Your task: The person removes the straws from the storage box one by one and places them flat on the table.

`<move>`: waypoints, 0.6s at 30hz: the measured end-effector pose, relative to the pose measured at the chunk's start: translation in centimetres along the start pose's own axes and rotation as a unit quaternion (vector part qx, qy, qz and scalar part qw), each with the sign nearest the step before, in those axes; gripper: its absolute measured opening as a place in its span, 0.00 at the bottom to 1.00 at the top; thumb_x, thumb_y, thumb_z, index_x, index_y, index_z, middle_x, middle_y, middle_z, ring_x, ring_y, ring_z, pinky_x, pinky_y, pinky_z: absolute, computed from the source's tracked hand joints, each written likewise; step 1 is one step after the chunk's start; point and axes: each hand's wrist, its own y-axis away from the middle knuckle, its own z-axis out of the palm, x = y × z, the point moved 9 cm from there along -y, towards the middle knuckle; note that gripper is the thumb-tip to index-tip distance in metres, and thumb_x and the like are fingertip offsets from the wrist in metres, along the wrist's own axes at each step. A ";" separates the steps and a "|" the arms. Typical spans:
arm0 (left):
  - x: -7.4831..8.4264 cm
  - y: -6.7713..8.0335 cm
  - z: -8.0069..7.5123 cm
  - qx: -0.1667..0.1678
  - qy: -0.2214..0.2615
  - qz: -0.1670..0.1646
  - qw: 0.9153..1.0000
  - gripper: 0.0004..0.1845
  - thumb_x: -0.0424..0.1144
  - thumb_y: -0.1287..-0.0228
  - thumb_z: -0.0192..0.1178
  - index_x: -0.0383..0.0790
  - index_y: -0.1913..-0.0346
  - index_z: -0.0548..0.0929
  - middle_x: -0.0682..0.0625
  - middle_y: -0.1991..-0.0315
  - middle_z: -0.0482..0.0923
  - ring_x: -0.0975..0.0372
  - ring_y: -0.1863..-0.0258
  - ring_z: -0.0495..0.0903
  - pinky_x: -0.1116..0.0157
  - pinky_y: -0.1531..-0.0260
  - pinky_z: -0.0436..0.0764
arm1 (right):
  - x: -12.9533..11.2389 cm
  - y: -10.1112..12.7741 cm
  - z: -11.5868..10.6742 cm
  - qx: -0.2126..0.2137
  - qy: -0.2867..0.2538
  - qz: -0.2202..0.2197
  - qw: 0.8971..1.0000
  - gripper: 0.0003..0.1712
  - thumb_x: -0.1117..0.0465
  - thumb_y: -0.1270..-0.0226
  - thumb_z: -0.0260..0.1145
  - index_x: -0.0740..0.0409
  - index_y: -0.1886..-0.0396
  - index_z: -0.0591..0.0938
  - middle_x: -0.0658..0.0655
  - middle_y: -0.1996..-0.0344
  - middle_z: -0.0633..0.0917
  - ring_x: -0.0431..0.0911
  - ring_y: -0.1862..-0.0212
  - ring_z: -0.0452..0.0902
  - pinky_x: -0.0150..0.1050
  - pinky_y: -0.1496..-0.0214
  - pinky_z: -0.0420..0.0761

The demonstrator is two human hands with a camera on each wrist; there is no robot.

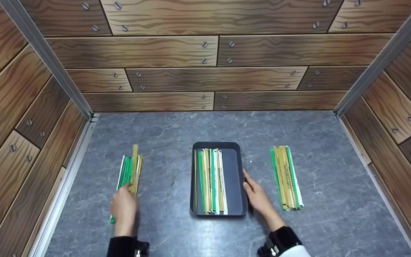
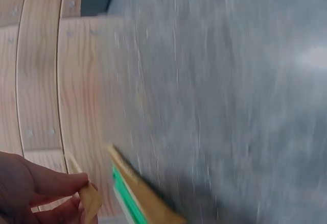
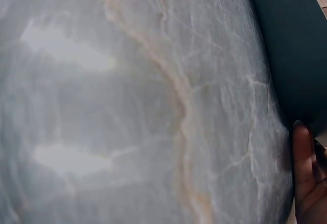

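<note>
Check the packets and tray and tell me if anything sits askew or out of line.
One thing only: in the left pile, a tan packet sticks out past the far ends of the others, pinched by the left hand. The tray sits square, its packets parallel along its left side, the right hand against its rim. The right pile lies tidy.

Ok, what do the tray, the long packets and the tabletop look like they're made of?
The tray looks like matte dark plastic: rounded corners, thin rim, no shine. The packets in the tray and the one the left hand pinches seem to be printed paper sleeves in tan, green and white, flat and creased; their contents are hidden. The tabletop looks like veined grey stone, possibly a printed laminate.
</note>
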 end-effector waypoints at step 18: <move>-1.1 -0.8 -1.2 0.050 -0.049 -0.011 0.997 0.09 0.25 0.39 0.52 0.25 0.59 0.79 0.28 0.63 0.76 0.33 0.64 0.78 0.37 0.71 0.76 | -0.1 0.0 0.0 0.003 -0.012 -0.005 1.000 0.28 0.60 0.21 0.52 0.54 0.25 0.63 0.62 0.29 0.65 0.60 0.29 0.59 0.55 0.29 0.58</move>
